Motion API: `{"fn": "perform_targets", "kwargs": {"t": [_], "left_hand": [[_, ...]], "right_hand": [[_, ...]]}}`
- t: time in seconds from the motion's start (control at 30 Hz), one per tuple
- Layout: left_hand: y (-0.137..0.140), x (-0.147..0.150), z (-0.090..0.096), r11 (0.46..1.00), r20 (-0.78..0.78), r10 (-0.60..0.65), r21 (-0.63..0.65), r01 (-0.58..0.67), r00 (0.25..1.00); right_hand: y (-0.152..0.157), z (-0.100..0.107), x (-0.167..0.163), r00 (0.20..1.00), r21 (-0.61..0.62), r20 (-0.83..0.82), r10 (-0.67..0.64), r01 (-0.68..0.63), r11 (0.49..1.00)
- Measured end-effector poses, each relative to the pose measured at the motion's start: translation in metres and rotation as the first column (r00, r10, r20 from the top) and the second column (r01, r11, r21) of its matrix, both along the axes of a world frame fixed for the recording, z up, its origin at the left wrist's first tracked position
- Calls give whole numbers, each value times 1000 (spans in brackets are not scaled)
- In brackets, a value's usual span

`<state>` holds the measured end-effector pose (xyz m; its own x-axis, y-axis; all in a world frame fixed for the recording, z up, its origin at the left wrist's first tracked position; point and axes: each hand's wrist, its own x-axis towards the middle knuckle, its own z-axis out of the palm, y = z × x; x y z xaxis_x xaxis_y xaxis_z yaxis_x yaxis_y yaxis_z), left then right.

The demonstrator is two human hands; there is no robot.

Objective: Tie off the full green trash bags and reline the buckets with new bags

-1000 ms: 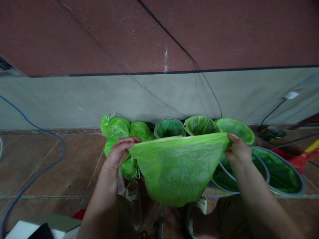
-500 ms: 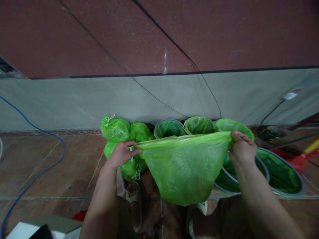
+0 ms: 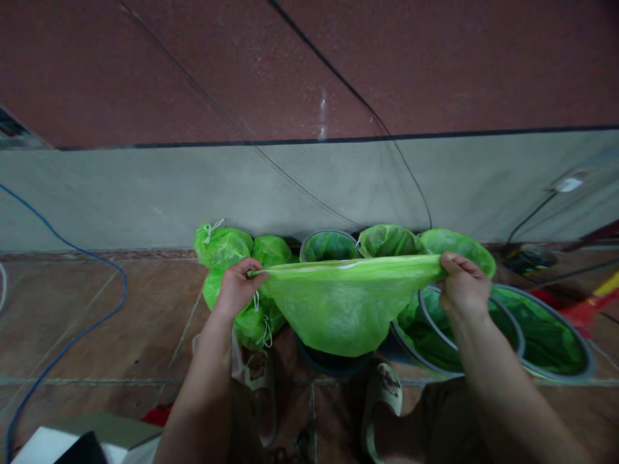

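Note:
A thin green plastic bag [image 3: 338, 309] hangs stretched between my two hands, its top edge pulled nearly straight. My left hand [image 3: 240, 283] pinches the left end of that edge, beside tied green bags [image 3: 223, 248] with white drawstrings. The right end is gripped by my right hand [image 3: 465, 283], above a cluster of green-lined bins [image 3: 541, 328]. Below the bag shows part of a dark bin [image 3: 333, 364]; its opening is mostly hidden. Behind stand a smaller lined bin [image 3: 329, 245] and another green-lined container [image 3: 391, 241].
A grey and dark red wall [image 3: 145, 193] runs behind the bins, with thin black cables along it. A blue hose [image 3: 104, 317] curves over the tiled floor at left. A white box [image 3: 91, 441] is at lower left, and a red cloth [image 3: 578, 316] at right.
The bag has risen slightly and its lower part has drawn up, uncovering the dark bin below. Both hands keep their grip, and the right hand has moved a little left.

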<state>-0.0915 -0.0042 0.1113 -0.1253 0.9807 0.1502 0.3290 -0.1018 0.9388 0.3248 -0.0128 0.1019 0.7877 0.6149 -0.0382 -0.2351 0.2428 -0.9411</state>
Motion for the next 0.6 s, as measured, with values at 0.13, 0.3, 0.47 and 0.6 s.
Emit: {"fn": "perform_targets", "kwargs": {"t": [0.13, 0.3, 0.47, 0.6], "left_hand": [[4, -2, -2, 999, -68, 35, 34, -33, 997], [6, -9, -7, 998, -275, 45, 47, -34, 960], [8, -16, -7, 982, -309, 108, 179, -54, 945], [8, -21, -5, 959, -313, 195, 259, -114, 930]], "right_hand": [[-2, 3, -3, 1000, 23, 1, 22, -22, 999], [-3, 6, -5, 996, 10, -4, 92, -92, 996], [-7, 11, -3, 961, 128, 27, 274, -275, 953], [-14, 20, -4, 917, 167, 51, 395, -398, 902]]}}
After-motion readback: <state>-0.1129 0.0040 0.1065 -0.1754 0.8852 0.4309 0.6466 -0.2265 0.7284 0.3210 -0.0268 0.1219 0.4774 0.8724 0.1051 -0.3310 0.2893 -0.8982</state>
